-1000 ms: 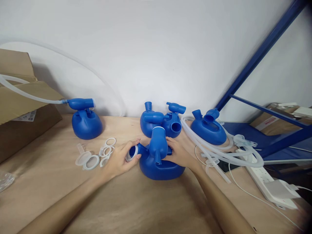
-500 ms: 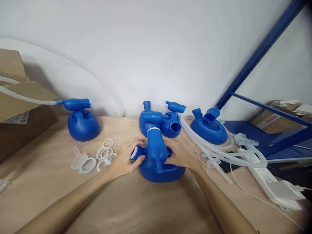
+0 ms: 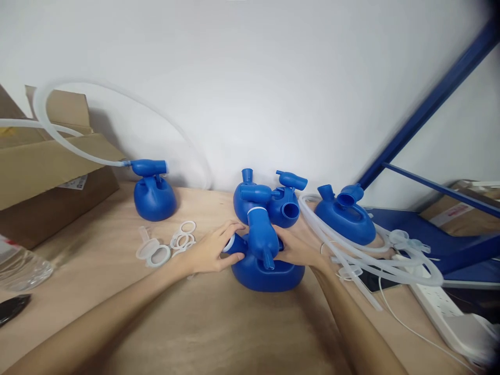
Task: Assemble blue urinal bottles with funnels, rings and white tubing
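Observation:
A blue plastic urinal bottle (image 3: 269,281) stands on the table in front of me. My left hand (image 3: 216,247) is wrapped round its flared neck (image 3: 236,245), thumb on the near side; a white ring shows at the mouth. My right hand (image 3: 297,249) grips the bottle from the right, its fingertips hidden behind a blue funnel piece (image 3: 263,234). That funnel piece rests on top of the bottle, its narrow spout towards me and a white ring at its wide far end.
Behind stand more blue bottles (image 3: 281,211) with funnel pieces on top. Left are white rings (image 3: 182,239), clear caps (image 3: 148,249), another bottle (image 3: 156,200), a cardboard box (image 3: 78,203) and a water bottle (image 3: 23,265). Coiled clear tubing (image 3: 351,252) and a power strip (image 3: 441,312) lie right.
The view has turned slightly left, so things sit further right and a clear water bottle shows at the left. Both hands keep their hold on the blue bottle.

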